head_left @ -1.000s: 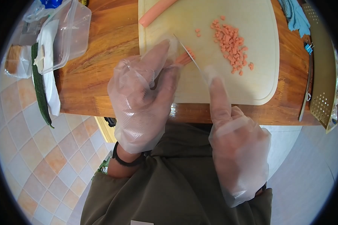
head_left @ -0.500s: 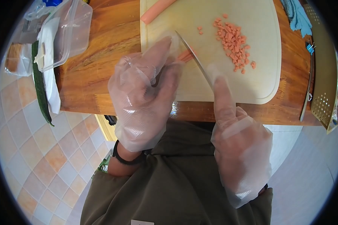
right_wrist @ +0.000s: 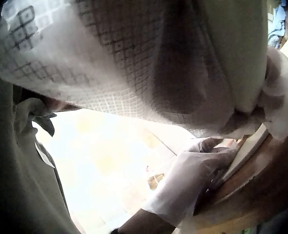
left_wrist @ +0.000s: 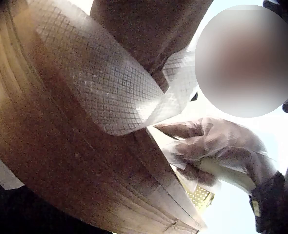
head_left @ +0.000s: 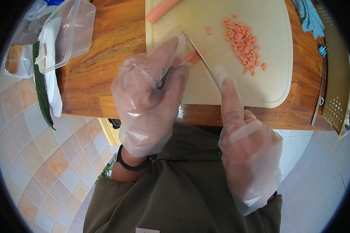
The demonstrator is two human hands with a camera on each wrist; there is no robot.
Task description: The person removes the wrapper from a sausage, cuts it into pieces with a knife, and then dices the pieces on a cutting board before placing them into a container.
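Note:
On the cream cutting board (head_left: 270, 23), my gloved left hand (head_left: 147, 97) holds thin pink sausage-like strips (head_left: 192, 57) by the fingertips; their cut ends stick out to the right. The knife (head_left: 207, 66) lies slantwise across those ends, blade tip near the left index finger. My gloved right hand (head_left: 251, 159) grips its handle, index finger stretched along the blade's back. A pile of small pink cubes (head_left: 243, 46) is at the right, a thicker pink piece (head_left: 161, 11) at the upper left. In the right wrist view the pale handle (right_wrist: 236, 53) shows beside the palm.
Left of the board are a clear plastic container (head_left: 79, 35), a cucumber (head_left: 41, 87), white paper (head_left: 53, 89) and a bagged brown item (head_left: 18, 61). At the right lie a blue cloth (head_left: 310, 19), a thin dark tool (head_left: 319, 89) and a perforated metal tray (head_left: 334, 81).
The right hand and knife have shifted slightly right, and the blade has tilted so more of its flat side shows. The left hand keeps its hold on the strips.

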